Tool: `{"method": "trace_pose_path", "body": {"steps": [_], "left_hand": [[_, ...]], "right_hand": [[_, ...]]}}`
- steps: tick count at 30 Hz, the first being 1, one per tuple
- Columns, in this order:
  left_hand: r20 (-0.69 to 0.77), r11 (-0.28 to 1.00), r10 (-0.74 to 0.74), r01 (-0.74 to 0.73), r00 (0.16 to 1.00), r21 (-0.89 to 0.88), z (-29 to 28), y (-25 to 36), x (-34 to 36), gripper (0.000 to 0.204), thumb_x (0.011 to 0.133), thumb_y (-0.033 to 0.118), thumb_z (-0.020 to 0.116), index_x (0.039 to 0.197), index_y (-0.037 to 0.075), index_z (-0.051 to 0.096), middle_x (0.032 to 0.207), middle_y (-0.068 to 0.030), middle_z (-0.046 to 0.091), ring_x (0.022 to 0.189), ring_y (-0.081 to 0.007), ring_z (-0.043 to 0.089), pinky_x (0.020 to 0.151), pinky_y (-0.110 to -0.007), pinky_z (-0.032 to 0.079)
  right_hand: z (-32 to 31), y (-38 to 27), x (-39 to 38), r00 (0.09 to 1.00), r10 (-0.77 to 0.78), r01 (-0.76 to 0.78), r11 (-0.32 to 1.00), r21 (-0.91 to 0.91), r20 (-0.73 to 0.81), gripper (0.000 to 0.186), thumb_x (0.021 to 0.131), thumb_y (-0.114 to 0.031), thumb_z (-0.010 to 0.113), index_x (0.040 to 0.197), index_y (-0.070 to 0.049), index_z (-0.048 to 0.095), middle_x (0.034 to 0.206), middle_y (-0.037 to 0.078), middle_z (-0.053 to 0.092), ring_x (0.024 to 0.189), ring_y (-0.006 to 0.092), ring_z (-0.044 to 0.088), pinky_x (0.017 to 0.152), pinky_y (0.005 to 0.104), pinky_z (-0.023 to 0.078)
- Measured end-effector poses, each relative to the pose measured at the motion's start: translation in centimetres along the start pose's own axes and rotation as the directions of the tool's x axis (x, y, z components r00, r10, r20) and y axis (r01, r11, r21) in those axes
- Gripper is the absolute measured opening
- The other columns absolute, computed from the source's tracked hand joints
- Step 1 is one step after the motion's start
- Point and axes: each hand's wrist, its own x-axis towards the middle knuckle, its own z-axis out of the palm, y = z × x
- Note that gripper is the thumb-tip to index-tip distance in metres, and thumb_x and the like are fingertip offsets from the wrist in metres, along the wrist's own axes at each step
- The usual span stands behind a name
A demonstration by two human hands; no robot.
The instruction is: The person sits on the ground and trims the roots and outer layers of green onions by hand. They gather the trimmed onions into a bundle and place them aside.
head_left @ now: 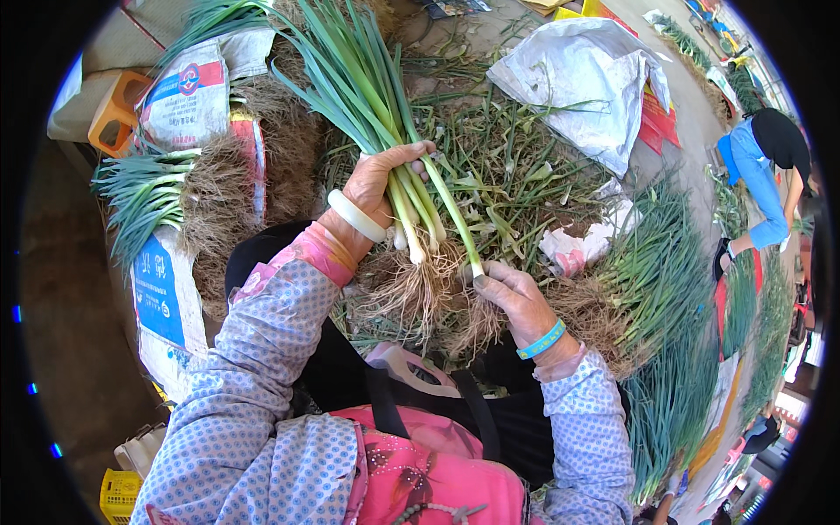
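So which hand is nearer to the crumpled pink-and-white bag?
Right. In the picture, the right hand, pinching one stalk, is just below and left of the bag; the left hand, gripping a bunch, is farther off, left and slightly higher.

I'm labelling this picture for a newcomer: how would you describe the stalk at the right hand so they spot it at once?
Find the onion bundle held in the left hand, at upper centre. From there, a single stalk slants down to the right hand. Unlike its neighbours, whose white ends hang close together, its lower end stands apart, pinched by that hand.
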Motion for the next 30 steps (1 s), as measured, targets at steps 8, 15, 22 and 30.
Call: {"method": "trace_pose_path", "body": {"steps": [8,15,22,30], "left_hand": [[0.180,0.990,-0.117,0.129,0.977,-0.056,0.0,-2.2,0.0,0.040,0.079,0.008,0.059,0.116,-0.004,0.050,0.095,-0.0060,0.061,0.070,-0.0108,0.056,0.069,-0.022,0.049],[0.345,0.929,-0.219,0.303,0.913,-0.212,0.8,-2.7,-0.6,0.023,0.078,0.006,0.058,0.100,0.002,0.053,0.098,-0.0065,0.059,0.100,-0.0227,0.055,0.090,-0.034,0.045],[0.419,0.903,-0.097,0.257,0.903,-0.345,1.2,-0.9,-0.8,0.021,0.078,0.005,0.058,0.098,0.001,0.052,0.079,-0.0065,0.059,0.082,-0.0200,0.060,0.093,-0.032,0.046],[0.355,0.943,-0.099,0.202,0.929,-0.266,0.8,-1.3,-0.6,0.025,0.076,0.008,0.059,0.099,0.002,0.053,0.079,-0.0052,0.060,0.087,-0.0218,0.059,0.087,-0.030,0.046]], "right_hand": [[0.7,-1.2,0.3,0.879,-0.382,0.225,0.860,-0.459,-0.285,0.025,0.083,-0.012,0.057,0.105,0.000,0.053,0.091,0.011,0.061,0.079,0.0196,0.062,0.068,0.0297,0.049],[2.2,-0.2,0.3,0.806,-0.566,0.347,0.688,-0.637,-0.172,0.043,0.078,-0.018,0.064,0.114,0.002,0.050,0.092,0.017,0.057,0.082,0.0316,0.058,0.073,0.0351,0.047],[0.2,-0.6,-1.5,0.907,-0.307,0.232,0.936,-0.264,-0.289,0.025,0.091,-0.021,0.052,0.095,0.002,0.061,0.082,0.003,0.055,0.071,0.0101,0.049,0.067,0.0224,0.040],[1.6,-2.0,-1.2,0.852,-0.523,0.457,0.766,-0.452,-0.025,0.030,0.074,0.000,0.059,0.104,-0.003,0.057,0.102,0.013,0.056,0.090,0.0254,0.059,0.079,0.0304,0.047]]}}
